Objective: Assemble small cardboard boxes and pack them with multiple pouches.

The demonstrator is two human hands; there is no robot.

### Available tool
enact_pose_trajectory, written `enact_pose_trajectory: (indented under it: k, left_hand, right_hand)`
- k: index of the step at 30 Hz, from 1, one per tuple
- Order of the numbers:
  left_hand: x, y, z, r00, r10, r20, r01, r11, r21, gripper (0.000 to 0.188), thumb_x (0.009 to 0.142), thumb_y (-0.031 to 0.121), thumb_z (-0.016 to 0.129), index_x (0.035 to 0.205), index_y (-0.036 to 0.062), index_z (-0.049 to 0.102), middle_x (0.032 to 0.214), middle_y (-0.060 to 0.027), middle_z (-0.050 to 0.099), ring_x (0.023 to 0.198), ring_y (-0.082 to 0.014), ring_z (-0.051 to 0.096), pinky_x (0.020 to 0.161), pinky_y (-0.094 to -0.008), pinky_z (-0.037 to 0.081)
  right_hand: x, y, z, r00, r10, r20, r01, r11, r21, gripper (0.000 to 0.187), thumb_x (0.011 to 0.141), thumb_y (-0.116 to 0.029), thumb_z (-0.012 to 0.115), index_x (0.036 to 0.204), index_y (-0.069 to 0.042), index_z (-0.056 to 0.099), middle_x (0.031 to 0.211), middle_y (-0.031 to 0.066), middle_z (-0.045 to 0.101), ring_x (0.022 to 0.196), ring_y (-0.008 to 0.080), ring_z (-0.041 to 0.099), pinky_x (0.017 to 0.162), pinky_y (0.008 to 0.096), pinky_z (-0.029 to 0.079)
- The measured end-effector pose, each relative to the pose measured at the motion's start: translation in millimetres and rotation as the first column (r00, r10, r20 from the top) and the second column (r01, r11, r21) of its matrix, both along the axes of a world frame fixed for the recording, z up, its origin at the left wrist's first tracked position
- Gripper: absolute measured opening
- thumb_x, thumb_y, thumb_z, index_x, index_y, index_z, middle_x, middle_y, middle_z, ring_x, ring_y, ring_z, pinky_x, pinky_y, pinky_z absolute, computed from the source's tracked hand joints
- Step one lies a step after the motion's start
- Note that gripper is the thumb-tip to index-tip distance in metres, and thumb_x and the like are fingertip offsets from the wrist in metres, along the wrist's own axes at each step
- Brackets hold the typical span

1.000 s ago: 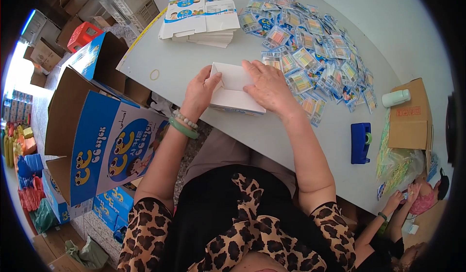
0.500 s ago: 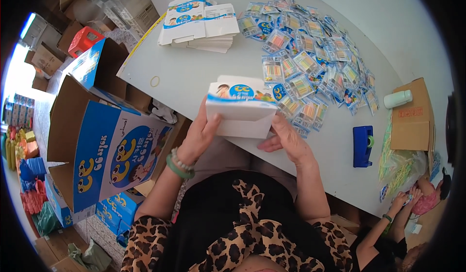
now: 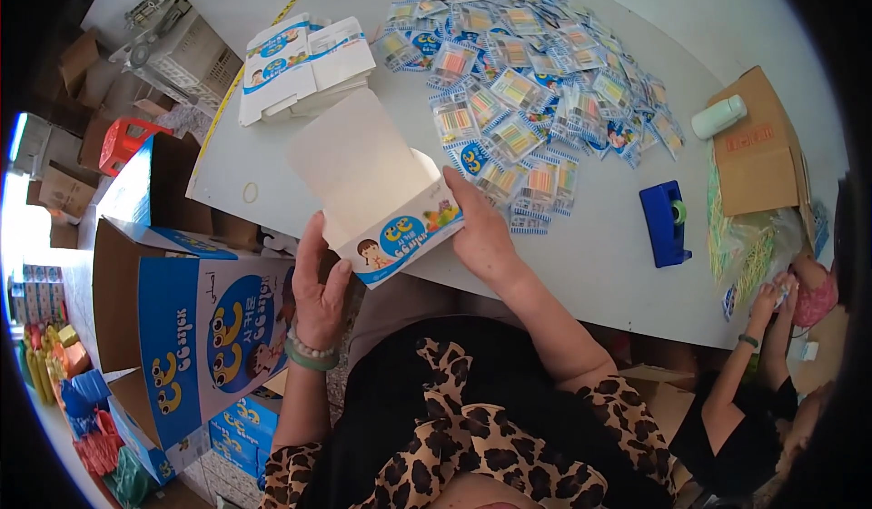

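A small white and blue printed carton point(image 3: 400, 241) is held tilted over the table's near edge, its tall white flap standing up at the back and its top open. My left hand point(image 3: 318, 296) grips the carton's lower left corner, thumb on the printed front. My right hand point(image 3: 481, 232) clasps the right end, with part of its fingers hidden behind the wall. What lies inside the carton cannot be made out. Just beyond it spreads a heap of small clear and blue packets point(image 3: 518, 137) with coloured sticks inside. A stack of flat cartons point(image 3: 300, 69) lies at the far left.
Right of the heap stand a blue tape dispenser point(image 3: 666, 223), a pale green bottle point(image 3: 718, 117) and a brown cardboard box point(image 3: 758, 159). A large open blue and white shipping carton point(image 3: 195, 327) is by my left arm. Another person's hands point(image 3: 775, 296) work at the right edge.
The carton has turned in my hands and tilted, and its white flap now stands up, exposing the opening. My right hand has closed on its right end. The whole view has shifted.
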State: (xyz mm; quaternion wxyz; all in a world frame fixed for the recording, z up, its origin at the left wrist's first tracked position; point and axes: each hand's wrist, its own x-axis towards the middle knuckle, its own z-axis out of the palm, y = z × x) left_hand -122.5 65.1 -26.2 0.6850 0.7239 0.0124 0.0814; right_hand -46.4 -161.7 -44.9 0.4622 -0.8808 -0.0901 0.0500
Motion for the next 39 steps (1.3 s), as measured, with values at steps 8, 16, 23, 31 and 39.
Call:
enact_pose_trajectory:
  k: [8, 16, 23, 31, 39]
  left_hand:
    - [-3.0, -14.2, 14.2, 0.949, -0.145, 0.281, -0.097, 0.713, 0.695, 0.036, 0.078, 0.012, 0.071, 0.108, 0.0006, 0.053, 0.128, -0.0220, 0.052, 0.111, -0.0353, 0.055, 0.091, -0.0408, 0.044]
    - [39.0, 1.7, -0.9, 0.966, 0.002, 0.259, -0.233, 0.451, 0.861, 0.020, 0.082, 0.007, 0.064, 0.100, 0.0029, 0.056, 0.094, -0.0173, 0.058, 0.079, -0.0395, 0.056, 0.065, -0.0442, 0.045]
    - [70.3, 5.5, -4.4, 0.902, 0.071, 0.426, -0.428, 0.282, 0.859, 0.036, 0.082, 0.010, 0.066, 0.117, 0.0063, 0.058, 0.114, -0.0157, 0.060, 0.084, -0.0346, 0.062, 0.067, -0.0414, 0.049]
    - [29.3, -39.0, -16.9, 0.855, -0.024, 0.518, -0.485, 0.318, 0.815, 0.026, 0.078, 0.010, 0.070, 0.104, 0.0064, 0.066, 0.112, -0.0124, 0.061, 0.084, -0.0309, 0.061, 0.070, -0.0403, 0.048]
    - [61.6, -128.0, -17.4, 0.964, -0.219, 0.150, -0.004, 0.552, 0.834, 0.026, 0.075, 0.018, 0.073, 0.094, 0.0027, 0.064, 0.096, -0.0128, 0.060, 0.089, -0.0334, 0.058, 0.077, -0.0415, 0.047]
  right_hand:
    - [-24.6, -25.2, 5.1, 0.997, 0.075, -0.010, -0.075, 0.997, -0.012, 0.059, 0.079, -0.003, 0.057, 0.136, -0.004, 0.042, 0.128, 0.0185, 0.054, 0.124, 0.0337, 0.047, 0.102, 0.0385, 0.039]
    - [28.0, -1.4, -15.4, 0.918, 0.245, 0.312, -0.197, 0.964, -0.180, 0.045, 0.080, -0.006, 0.056, 0.125, -0.004, 0.051, 0.119, 0.0175, 0.058, 0.114, 0.0379, 0.050, 0.098, 0.0444, 0.041]
    - [54.6, -87.0, -18.6, 0.902, 0.111, 0.417, 0.139, 0.839, -0.525, 0.040, 0.086, -0.015, 0.056, 0.125, -0.007, 0.053, 0.135, 0.0154, 0.049, 0.125, 0.0317, 0.043, 0.101, 0.0410, 0.038]
    - [25.6, -108.5, -6.9, 0.936, 0.083, 0.343, 0.074, 0.905, -0.420, 0.044, 0.083, -0.017, 0.061, 0.125, -0.007, 0.053, 0.133, 0.0131, 0.050, 0.124, 0.0322, 0.043, 0.100, 0.0416, 0.038]
    - [57.7, -86.9, 19.9, 0.992, 0.105, 0.064, -0.049, 0.819, -0.572, 0.046, 0.077, -0.018, 0.066, 0.121, -0.010, 0.056, 0.122, 0.0116, 0.053, 0.119, 0.0303, 0.046, 0.103, 0.0435, 0.033]
